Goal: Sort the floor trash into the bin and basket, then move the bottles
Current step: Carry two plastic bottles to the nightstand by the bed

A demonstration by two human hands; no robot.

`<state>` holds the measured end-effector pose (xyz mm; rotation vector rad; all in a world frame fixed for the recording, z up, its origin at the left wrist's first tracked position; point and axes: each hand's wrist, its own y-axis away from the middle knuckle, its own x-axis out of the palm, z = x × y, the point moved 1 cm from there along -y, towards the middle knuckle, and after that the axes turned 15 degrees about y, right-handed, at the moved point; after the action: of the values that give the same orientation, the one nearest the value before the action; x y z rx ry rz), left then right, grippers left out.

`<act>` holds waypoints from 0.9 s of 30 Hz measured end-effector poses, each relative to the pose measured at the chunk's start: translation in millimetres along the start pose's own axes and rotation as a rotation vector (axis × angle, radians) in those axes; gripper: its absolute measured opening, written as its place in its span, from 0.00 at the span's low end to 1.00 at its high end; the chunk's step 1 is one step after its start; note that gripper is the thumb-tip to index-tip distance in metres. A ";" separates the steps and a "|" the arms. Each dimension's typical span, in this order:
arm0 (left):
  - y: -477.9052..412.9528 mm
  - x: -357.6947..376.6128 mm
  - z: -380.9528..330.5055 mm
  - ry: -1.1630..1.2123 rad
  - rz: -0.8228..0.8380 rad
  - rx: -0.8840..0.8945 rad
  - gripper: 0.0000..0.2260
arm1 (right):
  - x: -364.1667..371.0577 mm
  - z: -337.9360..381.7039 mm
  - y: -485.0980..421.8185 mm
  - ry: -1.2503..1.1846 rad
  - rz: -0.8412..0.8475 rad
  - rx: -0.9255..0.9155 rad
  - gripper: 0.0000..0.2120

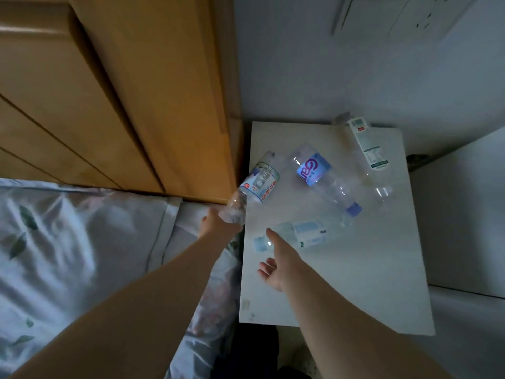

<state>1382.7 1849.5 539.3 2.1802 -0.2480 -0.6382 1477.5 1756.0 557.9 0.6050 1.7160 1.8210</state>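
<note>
Several clear plastic bottles are at a white bedside table [355, 283]. My left hand [218, 222] grips the lower end of a bottle with a white and red label [259, 181], held tilted over the table's left edge. A bottle with a blue label and blue cap [319, 173] lies in the middle of the table. Lying toward the back right is a bottle with a white and green label [369, 149]. A pale-labelled bottle [300, 235] lies nearest me. My right hand [278, 263] hovers open just over its near end, fingers spread.
A bed with a pale leaf-print pillow [82, 242] fills the left. Behind it rises the wooden headboard [109, 91]. A white wall with sockets [423, 20] stands behind the table. White furniture [464, 214] sits close on the right.
</note>
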 end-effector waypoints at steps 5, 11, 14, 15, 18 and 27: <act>-8.7 7.7 8.6 0.043 0.157 -0.048 0.20 | 27.8 -1.8 -18.7 -0.065 -0.013 0.088 0.31; -3.1 17.6 30.9 -0.006 0.264 -0.110 0.10 | 27.7 -6.3 -18.3 -0.109 0.100 0.066 0.14; 7.7 15.8 39.0 0.011 0.265 -0.159 0.08 | 21.4 -16.1 -18.2 -0.188 0.062 0.066 0.11; 12.7 15.4 40.7 0.024 0.258 -0.175 0.06 | 17.5 -20.8 -16.9 -0.159 0.062 0.068 0.11; 29.9 15.9 47.0 0.137 0.187 -0.252 0.06 | -0.1 -37.0 -7.0 -0.025 0.077 0.118 0.13; 120.8 46.1 80.3 0.436 -0.033 -0.278 0.08 | -69.4 -67.8 27.6 0.450 0.147 -0.071 0.05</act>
<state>1384.7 1701.3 573.6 1.9943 0.1024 -0.1872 1481.3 1658.5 583.6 0.3119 1.9169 2.2412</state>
